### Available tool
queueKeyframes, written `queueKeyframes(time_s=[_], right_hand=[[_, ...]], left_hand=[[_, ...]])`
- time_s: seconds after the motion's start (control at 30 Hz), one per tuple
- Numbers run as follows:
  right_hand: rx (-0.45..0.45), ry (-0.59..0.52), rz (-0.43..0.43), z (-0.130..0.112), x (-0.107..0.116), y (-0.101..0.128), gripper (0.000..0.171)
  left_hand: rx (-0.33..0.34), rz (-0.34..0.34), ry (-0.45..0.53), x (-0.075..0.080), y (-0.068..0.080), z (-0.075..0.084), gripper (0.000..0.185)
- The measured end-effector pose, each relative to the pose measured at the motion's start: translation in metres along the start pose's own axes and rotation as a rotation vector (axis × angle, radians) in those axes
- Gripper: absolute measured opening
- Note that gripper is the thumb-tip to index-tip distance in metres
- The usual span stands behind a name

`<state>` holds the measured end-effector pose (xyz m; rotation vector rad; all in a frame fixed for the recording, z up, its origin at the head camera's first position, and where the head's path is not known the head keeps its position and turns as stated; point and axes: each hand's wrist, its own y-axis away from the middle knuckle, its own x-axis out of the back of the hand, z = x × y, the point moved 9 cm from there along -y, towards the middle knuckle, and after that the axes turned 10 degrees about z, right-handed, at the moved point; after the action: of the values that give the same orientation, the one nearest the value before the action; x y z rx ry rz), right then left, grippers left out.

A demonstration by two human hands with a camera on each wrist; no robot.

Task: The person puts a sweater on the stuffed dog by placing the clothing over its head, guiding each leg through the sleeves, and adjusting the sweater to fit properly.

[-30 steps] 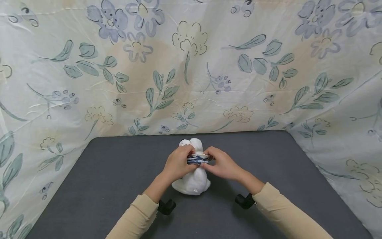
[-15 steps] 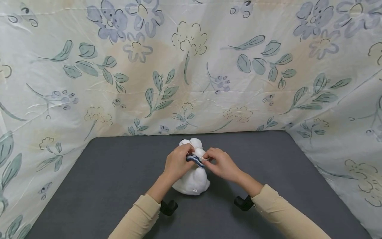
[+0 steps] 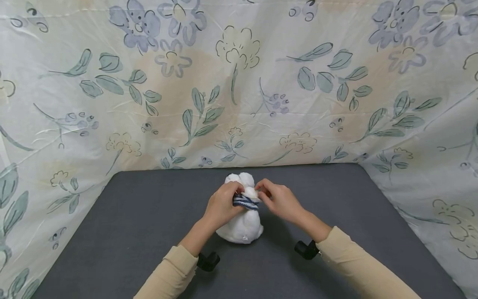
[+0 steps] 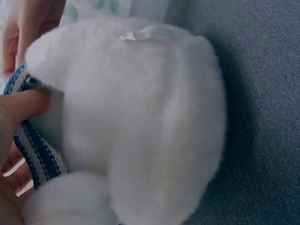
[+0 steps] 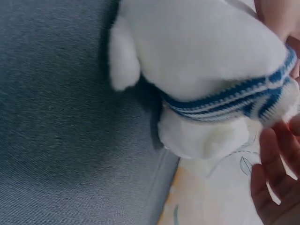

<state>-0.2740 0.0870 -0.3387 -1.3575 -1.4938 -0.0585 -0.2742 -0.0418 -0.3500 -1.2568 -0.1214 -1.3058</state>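
A white plush toy [image 3: 242,229] sits at mid-table, its back toward the head camera. Round its neck runs a blue and white knitted scarf [image 3: 245,202], wrapped across the body in the right wrist view. My left hand [image 3: 223,203] holds the scarf at the toy's left side; in the left wrist view the thumb [image 4: 28,104] lies over the knit. Close to the scarf's end, at the toy's right, is my right hand [image 3: 281,202]. Its fingers [image 5: 269,150] are fairly straight beside that end, and I cannot tell whether they touch it. The toy's face is hidden.
The toy rests on a dark grey table [image 3: 149,232]. Behind the table's far edge and along both sides hangs a flowered cloth [image 3: 239,104]. A black wrist mount [image 3: 209,261] sits on the left forearm and a second black mount [image 3: 307,250] on the right.
My right hand pinched the scarf's end and drew it across; it has now let go and moved slightly up and away. My left hand has kept its hold at the neck.
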Motion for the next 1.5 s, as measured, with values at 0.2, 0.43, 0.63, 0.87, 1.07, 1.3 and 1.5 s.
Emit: queueKeyframes(time_s=[0.2,0.43,0.63,0.87,1.07,1.3,1.5], right_hand=[[-0.058,-0.033,-0.157,0.008,-0.01,-0.005,0.02],[-0.061,-0.074,-0.294,0.008,-0.022,-0.008,0.028],[-0.035,-0.059,-0.285,0.005,-0.027,-0.009,0.034],[-0.071,-0.043,-0.22,0.007,-0.026,-0.008,0.03],[-0.103,-0.027,-0.182,0.009,-0.024,-0.007,0.027],[-0.116,-0.04,-0.186,0.01,-0.023,-0.008,0.028],[-0.115,-0.049,-0.203,0.011,-0.023,-0.007,0.028]], left_hand=[[-0.057,-0.022,-0.007,-0.004,0.001,0.004,0.045],[-0.071,0.043,-0.037,-0.004,0.0,0.003,0.042],[-0.037,0.064,-0.057,-0.005,-0.002,0.002,0.039],[-0.031,0.052,-0.049,-0.004,-0.002,0.003,0.04],[-0.024,-0.05,0.003,-0.003,0.0,0.001,0.045],[0.003,-0.212,0.105,0.003,0.001,0.002,0.057],[0.084,-0.222,0.122,0.007,-0.002,-0.005,0.048]])
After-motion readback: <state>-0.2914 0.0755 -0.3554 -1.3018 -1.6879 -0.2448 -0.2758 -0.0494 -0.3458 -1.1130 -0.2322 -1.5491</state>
